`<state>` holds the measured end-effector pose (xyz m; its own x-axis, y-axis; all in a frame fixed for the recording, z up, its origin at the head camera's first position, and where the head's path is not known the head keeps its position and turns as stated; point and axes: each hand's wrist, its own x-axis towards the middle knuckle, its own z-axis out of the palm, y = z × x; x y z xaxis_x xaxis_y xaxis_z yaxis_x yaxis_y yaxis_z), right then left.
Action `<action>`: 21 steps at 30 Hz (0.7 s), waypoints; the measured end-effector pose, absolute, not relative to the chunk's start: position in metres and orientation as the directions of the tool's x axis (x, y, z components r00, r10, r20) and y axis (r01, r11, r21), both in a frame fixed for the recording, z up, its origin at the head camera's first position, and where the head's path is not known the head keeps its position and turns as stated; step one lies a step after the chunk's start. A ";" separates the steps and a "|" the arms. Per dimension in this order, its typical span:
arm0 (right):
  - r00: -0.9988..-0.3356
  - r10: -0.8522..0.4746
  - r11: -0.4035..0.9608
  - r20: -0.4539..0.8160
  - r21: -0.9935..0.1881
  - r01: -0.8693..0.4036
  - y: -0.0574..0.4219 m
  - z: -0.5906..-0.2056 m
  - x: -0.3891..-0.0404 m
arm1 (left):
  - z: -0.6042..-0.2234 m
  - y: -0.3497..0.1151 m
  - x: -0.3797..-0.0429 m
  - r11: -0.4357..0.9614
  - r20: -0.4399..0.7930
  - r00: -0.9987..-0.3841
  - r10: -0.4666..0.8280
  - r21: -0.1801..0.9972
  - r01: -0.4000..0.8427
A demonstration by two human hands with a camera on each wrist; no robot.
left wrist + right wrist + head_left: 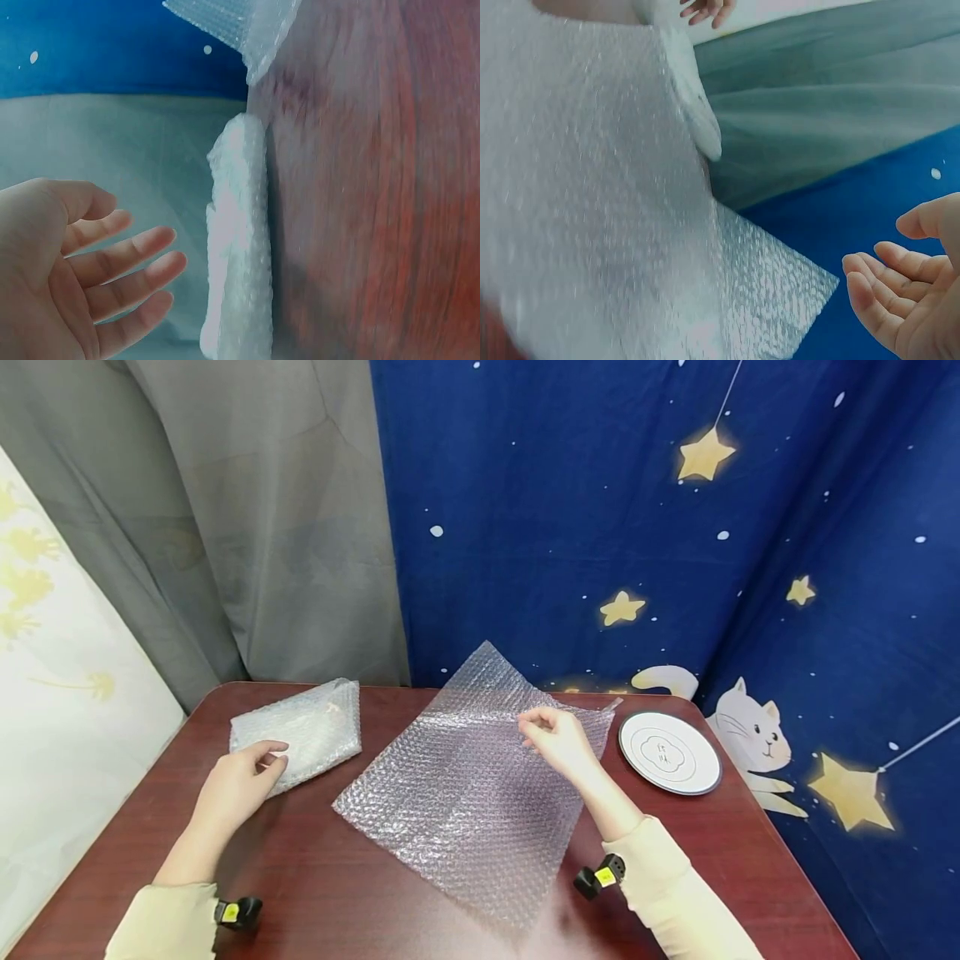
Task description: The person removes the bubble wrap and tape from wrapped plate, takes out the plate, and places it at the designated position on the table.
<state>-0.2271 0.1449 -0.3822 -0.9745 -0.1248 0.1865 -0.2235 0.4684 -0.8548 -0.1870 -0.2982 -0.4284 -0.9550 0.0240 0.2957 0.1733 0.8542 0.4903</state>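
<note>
Left of frame: left grip (243, 781) is hovering, fingers apart, near bubble-wrap packet (311, 727) | Frame centre: right grip (557, 739) is hovering, thumb apart, over bubble-wrap sheet (465, 781)

A way runs over the table (385, 714) between the wrapped packet (309, 731) and the bubble-wrap sheet (468, 781) blocking the middle.

The head view is bright and mostly crisp, with glare on the wrap (465, 802) and pale sheen on the table (435, 931), while both wrist views look dimmer and softer, the right one's wrap blurred.
</note>
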 end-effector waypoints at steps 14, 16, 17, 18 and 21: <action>-0.964 -0.187 0.335 0.186 -0.911 -0.241 0.096 -0.380 -0.234 | -0.428 -0.324 -0.186 0.862 0.305 -0.949 -0.081 0.500 0.087; -0.965 -0.191 0.323 0.181 -0.917 -0.236 0.090 -0.381 -0.236 | -0.428 -0.328 -0.187 0.864 0.309 -0.947 -0.090 0.497 0.080; -0.965 -0.193 0.315 0.176 -0.921 -0.231 0.087 -0.380 -0.236 | -0.428 -0.330 -0.187 0.863 0.308 -0.946 -0.095 0.500 0.076; -0.965 -0.194 0.310 0.174 -0.923 -0.228 0.084 -0.380 -0.237 | -0.428 -0.332 -0.188 0.863 0.310 -0.946 -0.099 0.499 0.073; -0.966 -0.196 0.288 0.167 -0.932 -0.219 0.075 -0.379 -0.238 | -0.430 -0.338 -0.190 0.865 0.312 -0.943 -0.113 0.498 0.061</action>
